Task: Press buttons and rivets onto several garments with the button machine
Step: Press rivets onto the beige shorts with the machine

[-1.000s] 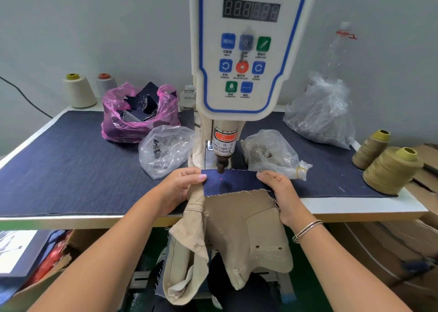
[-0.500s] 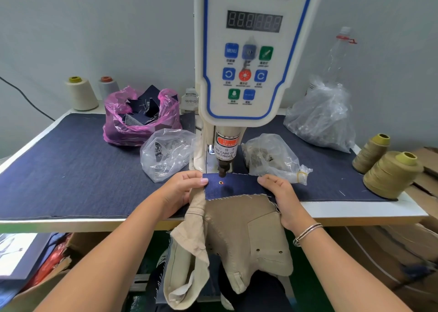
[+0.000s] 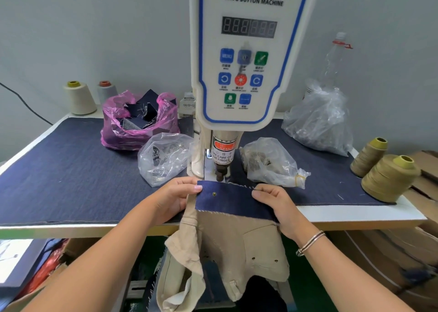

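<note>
A white servo button machine (image 3: 246, 58) stands at the table's middle, its dark punch head (image 3: 220, 173) just behind the cloth. A beige garment (image 3: 239, 247) with a navy denim band (image 3: 232, 200) lies at the front edge and hangs off it. A small metal rivet (image 3: 214, 194) sits in the band, slightly in front of the punch. My left hand (image 3: 175, 198) pinches the band's left end. My right hand (image 3: 276, 202) grips its right end.
The table (image 3: 71, 176) is covered with navy denim. A pink bag (image 3: 137, 124) of denim pieces, clear bags of fasteners (image 3: 163, 155) (image 3: 267, 162) and a larger clear bag (image 3: 320, 122) flank the machine. Thread cones stand back left (image 3: 79, 97) and right (image 3: 388, 176).
A red laser dot marked the band a second ago; now a rivet sits in it. Both hands have drawn the band slightly toward me, away from the punch.
</note>
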